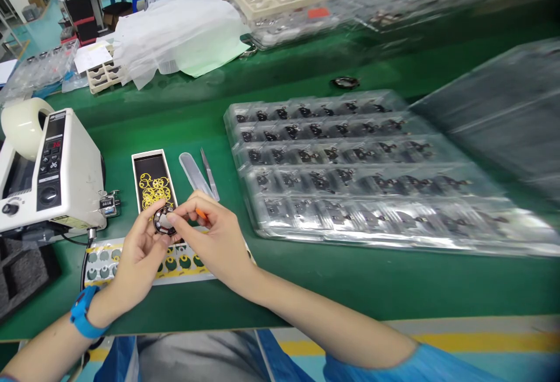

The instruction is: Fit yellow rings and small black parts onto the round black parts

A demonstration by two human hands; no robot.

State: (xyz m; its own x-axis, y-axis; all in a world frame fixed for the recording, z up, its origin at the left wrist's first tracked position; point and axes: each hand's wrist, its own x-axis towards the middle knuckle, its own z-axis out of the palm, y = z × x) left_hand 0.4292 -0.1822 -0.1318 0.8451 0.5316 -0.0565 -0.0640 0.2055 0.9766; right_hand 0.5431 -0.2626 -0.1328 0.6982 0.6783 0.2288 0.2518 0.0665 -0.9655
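Note:
My left hand (139,253) is closed around the edge of a small round black part (161,221) with light segments round its rim and a pale centre. My right hand (216,236) pinches at the face of this part with thumb and fingertips. A slim orange tool (201,213) is tucked in the right hand's fingers; most of it is hidden. Just behind the hands stands a white-rimmed box (135,177) holding many yellow rings (153,186). Under the hands lies a sheet of die-cut stickers (102,259) with yellow strips, partly covered by my wrists.
Tweezers (209,172) and a translucent strip (192,167) lie behind my right hand. A tape dispenser (74,160) with a counter (109,202) stands left. Right, a clear blister tray (258,221) holds several rows of dark parts. Another dark part (345,82) lies behind it.

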